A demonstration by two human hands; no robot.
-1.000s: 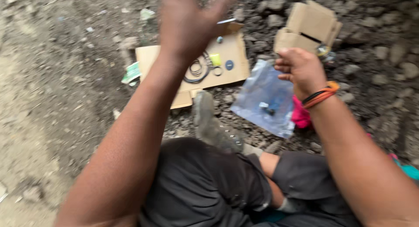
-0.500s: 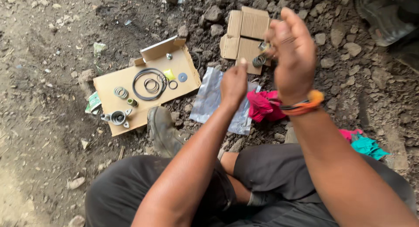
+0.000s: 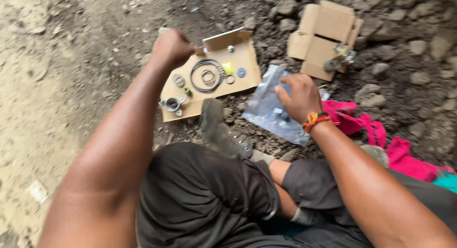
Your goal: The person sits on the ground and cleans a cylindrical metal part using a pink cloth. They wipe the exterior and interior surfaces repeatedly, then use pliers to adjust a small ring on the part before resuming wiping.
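The person sits on stony ground, dark trousers and a worn shoe (image 3: 220, 129) nearest the camera. Just right of the shoe lies a clear plastic bag (image 3: 269, 112) with small parts inside. The right hand (image 3: 299, 96), with an orange band at its wrist, rests on the bag, fingers curled down onto it; whether they pinch anything I cannot tell. A pink cloth (image 3: 369, 129) lies right of the bag. Just beyond the shoe lies a flat cardboard sheet (image 3: 247, 74) carrying black rings (image 3: 208, 75), washers and small metal fittings. The left hand (image 3: 171, 48) hovers over the sheet's far left corner, closed in a fist. Further right, beyond the bag, an unfolded box (image 3: 323, 38) holds metal parts.
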